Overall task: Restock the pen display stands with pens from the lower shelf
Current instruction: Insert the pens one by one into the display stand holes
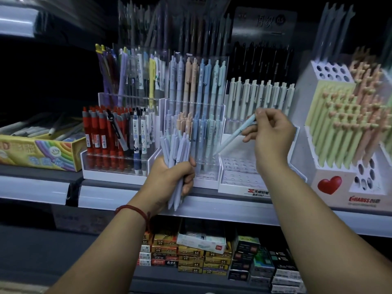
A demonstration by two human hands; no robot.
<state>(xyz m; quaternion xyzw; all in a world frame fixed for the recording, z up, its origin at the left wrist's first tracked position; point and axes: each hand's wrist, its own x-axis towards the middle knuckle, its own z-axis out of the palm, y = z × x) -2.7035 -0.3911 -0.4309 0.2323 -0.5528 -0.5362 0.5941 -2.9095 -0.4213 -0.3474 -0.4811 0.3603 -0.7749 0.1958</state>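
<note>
Dim shop shelving fills the view, with a pale upper shelf (212, 206) carrying several pen display stands and a lower shelf of stacked refill boxes (191, 253), many marked "0.5". The left hand (169, 177), a red cord bracelet (133, 209) on its wrist, is wrapped firmly round a bundle of lavender pens (178, 149) held upright in front of the clear acrylic stand (207, 115); they are packed too tightly to count. The right hand (271, 136) pinches one pale blue pen (233, 135) near its top between thumb and fingertips. This pen is tilted, with its tip pointing down and left over the empty holes of the white tiered stand (239, 187). That stand's front label shows Chinese characters and "1987". A row of cream pens (261, 96) stands in its back tier. To the right, a heart-printed stand (339, 200) bears one red heart and red lettering that seems to read "CHARUSS"; eight open holes show on its top, in two rows of four. A dark sign (265, 22) above reads "0.5". At the left stand red pens (97, 132) and a yellow rainbow box (42, 153) with a smiley face.
</note>
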